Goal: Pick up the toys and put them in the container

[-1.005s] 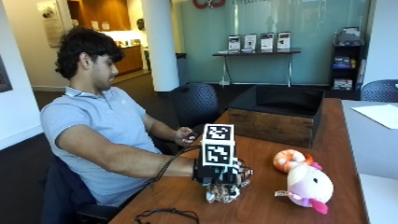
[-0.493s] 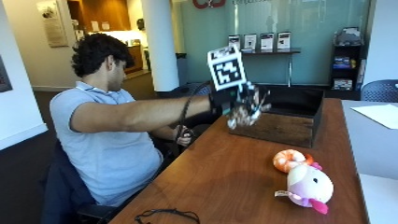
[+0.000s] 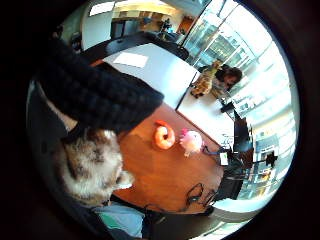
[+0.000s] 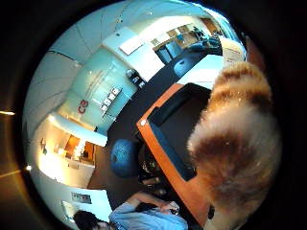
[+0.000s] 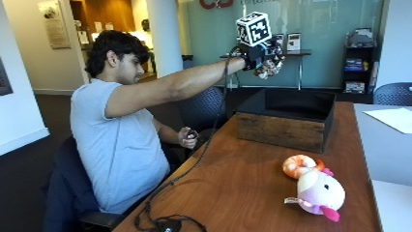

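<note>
We list: gloved right hand (image 5: 260, 57) raised above the dark wooden box container (image 5: 287, 119), fingers curled round a furry brown-and-white plush toy (image 5: 269, 66). Orange shrimp plush (image 5: 299, 165) and pink-white plush (image 5: 320, 192) lie on the desk (image 5: 238, 188).

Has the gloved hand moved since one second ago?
Yes. The gloved hand, holding a furry toy, rose from the table and now is high above the box.

Brown-striped furry toy (image 4: 235, 143), orange shrimp toy (image 5: 299, 166), pink-white plush (image 5: 320, 192), black-lined wooden container (image 5: 286, 118).
</note>
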The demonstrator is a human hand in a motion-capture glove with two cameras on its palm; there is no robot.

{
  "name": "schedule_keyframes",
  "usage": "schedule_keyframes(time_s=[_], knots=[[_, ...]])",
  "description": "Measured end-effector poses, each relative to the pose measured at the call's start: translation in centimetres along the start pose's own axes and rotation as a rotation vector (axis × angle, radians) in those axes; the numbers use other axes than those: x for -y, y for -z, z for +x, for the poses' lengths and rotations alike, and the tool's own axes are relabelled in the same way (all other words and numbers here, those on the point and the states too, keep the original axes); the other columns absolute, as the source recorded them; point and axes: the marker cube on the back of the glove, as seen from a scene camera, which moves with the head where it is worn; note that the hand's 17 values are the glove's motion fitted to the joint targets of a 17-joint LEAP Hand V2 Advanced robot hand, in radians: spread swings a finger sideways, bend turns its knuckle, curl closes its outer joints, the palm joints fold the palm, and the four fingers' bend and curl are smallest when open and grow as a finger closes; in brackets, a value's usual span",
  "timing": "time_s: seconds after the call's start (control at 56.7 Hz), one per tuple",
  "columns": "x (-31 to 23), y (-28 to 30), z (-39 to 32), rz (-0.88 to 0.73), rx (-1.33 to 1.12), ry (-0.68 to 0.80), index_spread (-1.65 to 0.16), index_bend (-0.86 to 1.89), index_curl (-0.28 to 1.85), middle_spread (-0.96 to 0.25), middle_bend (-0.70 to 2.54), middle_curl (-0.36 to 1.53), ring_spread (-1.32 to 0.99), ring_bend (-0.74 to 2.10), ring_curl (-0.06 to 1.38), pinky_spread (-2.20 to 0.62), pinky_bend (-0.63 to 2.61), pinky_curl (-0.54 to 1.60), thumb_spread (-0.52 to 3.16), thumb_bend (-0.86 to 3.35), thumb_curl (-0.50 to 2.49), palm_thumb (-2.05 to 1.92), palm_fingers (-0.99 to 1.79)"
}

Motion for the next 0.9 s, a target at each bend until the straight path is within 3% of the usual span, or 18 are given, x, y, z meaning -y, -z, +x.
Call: schedule_keyframes(time_s=[0.159, 0.211, 0.264, 0.388, 0.599, 0.74, 0.899], knots=[[0.7, -4.1, -1.1, -0.13, 0.055, 0.044, -0.11, 0.24, 0.72, -0.11, 1.04, 0.78, -0.29, 1.11, 0.61, -0.34, 0.89, 0.59, 1.62, 0.61, 0.49, 0.41, 0.52], [0.2, -4.6, -0.3, -0.18, 0.068, 0.048, -0.14, 0.28, 0.74, -0.11, 0.93, 0.75, -0.26, 1.01, 0.61, -0.31, 0.93, 0.61, 1.63, 0.55, 0.43, 0.25, 0.34], [0.1, -5.3, 0.5, -0.195, 0.029, 0.033, -0.21, 0.31, 0.74, -0.08, 0.67, 0.67, -0.21, 0.79, 0.57, -0.23, 0.98, 0.63, 1.55, 0.4, 0.34, 0.0, -0.16], [-1.1, -5.2, 4.2, -0.197, -0.034, -0.021, -0.28, 0.28, 0.64, -0.06, 0.5, 0.57, -0.17, 0.58, 0.44, -0.1, 0.85, 0.53, 1.46, 0.23, 0.27, -0.11, -0.09], [-4.4, -5.2, 13.8, -0.199, -0.048, -0.203, -0.34, 0.27, 0.57, -0.05, 0.29, 0.47, -0.13, 0.36, 0.36, 0.0, 0.8, 0.46, 1.41, 0.03, 0.22, -0.07, -0.13], [-6.4, -8.7, 19.7, -0.327, -0.143, -0.321, -0.35, 0.19, 0.52, -0.04, 0.12, 0.4, -0.09, 0.16, 0.3, 0.04, 0.83, 0.45, 1.38, -0.03, 0.22, -0.04, -0.2], [-7.7, -14.7, 23.4, -0.445, -0.15, -0.405, -0.35, 0.16, 0.47, -0.03, 0.11, 0.34, -0.06, 0.14, 0.26, 0.06, 0.82, 0.44, 1.36, -0.03, 0.22, -0.04, -0.21]])
